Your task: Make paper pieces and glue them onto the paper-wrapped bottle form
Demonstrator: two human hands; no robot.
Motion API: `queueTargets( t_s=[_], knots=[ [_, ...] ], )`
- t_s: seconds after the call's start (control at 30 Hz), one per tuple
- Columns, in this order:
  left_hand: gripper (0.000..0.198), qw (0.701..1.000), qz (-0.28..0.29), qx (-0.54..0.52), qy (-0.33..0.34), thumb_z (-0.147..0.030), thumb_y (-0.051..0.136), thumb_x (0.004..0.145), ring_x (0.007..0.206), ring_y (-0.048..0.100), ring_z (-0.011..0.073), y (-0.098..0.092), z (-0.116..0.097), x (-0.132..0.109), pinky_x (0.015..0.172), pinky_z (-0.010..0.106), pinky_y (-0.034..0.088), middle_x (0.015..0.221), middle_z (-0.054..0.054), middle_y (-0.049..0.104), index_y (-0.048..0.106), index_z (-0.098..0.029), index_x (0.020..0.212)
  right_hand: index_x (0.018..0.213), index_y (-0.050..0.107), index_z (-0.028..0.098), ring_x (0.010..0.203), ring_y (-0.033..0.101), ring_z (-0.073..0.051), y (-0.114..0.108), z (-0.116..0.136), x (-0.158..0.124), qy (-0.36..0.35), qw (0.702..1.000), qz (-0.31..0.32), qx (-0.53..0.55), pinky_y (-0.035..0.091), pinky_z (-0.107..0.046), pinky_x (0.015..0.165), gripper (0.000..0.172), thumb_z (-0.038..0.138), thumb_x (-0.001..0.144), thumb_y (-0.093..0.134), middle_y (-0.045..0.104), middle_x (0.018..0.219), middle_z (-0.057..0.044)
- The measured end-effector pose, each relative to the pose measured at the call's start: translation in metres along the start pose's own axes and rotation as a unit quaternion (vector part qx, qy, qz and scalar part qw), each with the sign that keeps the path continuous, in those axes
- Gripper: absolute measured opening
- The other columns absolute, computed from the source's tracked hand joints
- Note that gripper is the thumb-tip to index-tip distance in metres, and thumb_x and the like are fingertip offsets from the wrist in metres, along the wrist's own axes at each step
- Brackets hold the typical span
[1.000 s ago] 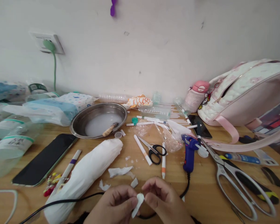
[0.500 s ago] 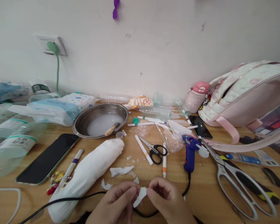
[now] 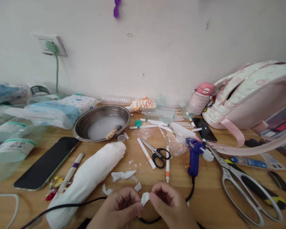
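both hands (image 3: pixel 120 206) pinching a paper scrap on the near side of the bowl

the scrap (image 3: pixel 145 198), small and white, is held up between the fingertips, nearer the person than the bowl (image 3: pixel 84 124) and off to its right. the left hand has thumb and forefinger closed at the scrap's lower left edge; the right hand (image 3: pixel 170 203) grips its upper right edge the same way. the other fingers of both hands are curled in.

torn paper (image 3: pixel 123 175) lies on the table (image 3: pixel 205 203) between the bowl and the hands. a white wrapped roll (image 3: pixel 90 178) slants toward the person, its far end just in front of the bowl. a black cord (image 3: pixel 69 206) crosses the roll and passes behind the hands.

the bowl holds cloudy liquid (image 3: pixel 102 127), and a stick (image 3: pixel 112 133) leans on its right side. left of the bowl and nearer are a phone (image 3: pixel 47 163) and some beads (image 3: pixel 52 190); a soft pack (image 3: pixel 73 108) sits just beside it, also on the left.

right of the bowl are small scissors (image 3: pixel 157 154) with black handles, then a blue glue gun (image 3: pixel 193 159). big scissors (image 3: pixel 250 194) and a backpack (image 3: pixel 252 98) are well apart from the bowl, farther right.
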State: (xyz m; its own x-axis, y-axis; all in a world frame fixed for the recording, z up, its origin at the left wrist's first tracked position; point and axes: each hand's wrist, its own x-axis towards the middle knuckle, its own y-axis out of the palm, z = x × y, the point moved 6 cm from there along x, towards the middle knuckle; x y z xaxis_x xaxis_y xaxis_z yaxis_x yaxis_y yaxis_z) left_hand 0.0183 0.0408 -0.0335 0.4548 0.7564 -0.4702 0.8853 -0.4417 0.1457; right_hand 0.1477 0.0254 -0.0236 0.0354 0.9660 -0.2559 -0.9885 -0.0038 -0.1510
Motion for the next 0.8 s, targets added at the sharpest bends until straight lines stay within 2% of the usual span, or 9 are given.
queueTargets(
  t_s=[0.23,0.33,0.47,0.53,0.6,0.7,0.8],
  knots=[
    [0.029,0.998,0.039,-0.045,-0.006,-0.043,0.069,0.06,0.041,0.042,0.0054,0.001,0.006,0.002,0.04,0.016,0.028,0.055,-0.003,0.062,0.064,-0.016,0.069,0.063,0.048,0.016,0.053,0.035,-0.01,-0.007,0.003,0.002,-0.012,1.0,0.008,0.024,0.029,-0.022,0.049,0.019,0.032,0.072,0.05,0.038,0.056,0.005],
    [0.03,0.998,0.045,-0.032,0.012,-0.044,0.067,0.062,0.04,0.042,0.0056,0.002,0.004,0.0,0.041,0.017,0.029,0.054,-0.004,0.061,0.063,-0.016,0.07,0.065,0.049,0.017,0.056,0.038,-0.01,-0.017,0.018,0.005,-0.045,0.999,-0.011,0.012,0.031,-0.021,0.051,0.019,0.033,0.076,0.05,0.04,0.058,0.004],
    [0.029,0.999,0.031,0.03,0.02,-0.043,0.066,0.063,0.045,0.042,0.0068,0.005,0.0,-0.004,0.044,0.016,0.029,0.051,-0.004,0.057,0.061,-0.014,0.064,0.073,0.053,0.017,0.054,0.041,-0.01,-0.022,0.048,0.018,-0.096,0.992,-0.041,-0.074,0.033,-0.02,0.049,0.021,0.035,0.081,0.047,0.044,0.059,0.004],
    [0.033,0.998,0.035,0.052,0.01,-0.046,0.062,0.065,0.044,0.04,0.0065,0.008,0.001,-0.005,0.043,0.017,0.028,0.05,-0.004,0.056,0.06,-0.013,0.062,0.077,0.055,0.017,0.056,0.047,-0.01,-0.015,0.065,0.027,-0.152,0.971,-0.061,-0.175,0.037,-0.019,0.051,0.022,0.034,0.084,0.043,0.052,0.064,0.002],
    [0.039,0.997,0.046,0.057,0.001,-0.052,0.059,0.064,0.041,0.038,0.0061,0.01,0.002,-0.005,0.042,0.017,0.027,0.048,-0.004,0.055,0.059,-0.013,0.06,0.08,0.055,0.018,0.062,0.053,-0.01,-0.001,0.078,0.037,-0.2,0.916,-0.084,-0.338,0.041,-0.018,0.057,0.024,0.031,0.088,0.037,0.058,0.071,0.0],
    [0.047,0.998,0.05,0.041,-0.005,-0.061,0.057,0.059,0.036,0.037,0.0056,0.011,0.003,-0.003,0.039,0.017,0.025,0.048,-0.003,0.054,0.057,-0.014,0.06,0.08,0.06,0.015,0.072,0.059,-0.017,0.015,0.079,0.054,-0.197,0.859,-0.084,-0.465,0.041,-0.025,0.059,0.022,0.017,0.086,0.039,0.064,0.081,-0.008],
    [0.053,0.998,0.044,0.036,-0.006,-0.066,0.055,0.055,0.036,0.035,0.0055,0.01,0.002,-0.003,0.039,0.018,0.024,0.048,-0.003,0.052,0.056,-0.013,0.06,0.075,0.063,0.009,0.064,0.062,-0.023,0.019,0.074,0.064,-0.172,0.827,-0.066,-0.531,0.039,-0.028,0.05,0.026,0.001,0.078,0.039,0.065,0.076,-0.015]
  ],
)
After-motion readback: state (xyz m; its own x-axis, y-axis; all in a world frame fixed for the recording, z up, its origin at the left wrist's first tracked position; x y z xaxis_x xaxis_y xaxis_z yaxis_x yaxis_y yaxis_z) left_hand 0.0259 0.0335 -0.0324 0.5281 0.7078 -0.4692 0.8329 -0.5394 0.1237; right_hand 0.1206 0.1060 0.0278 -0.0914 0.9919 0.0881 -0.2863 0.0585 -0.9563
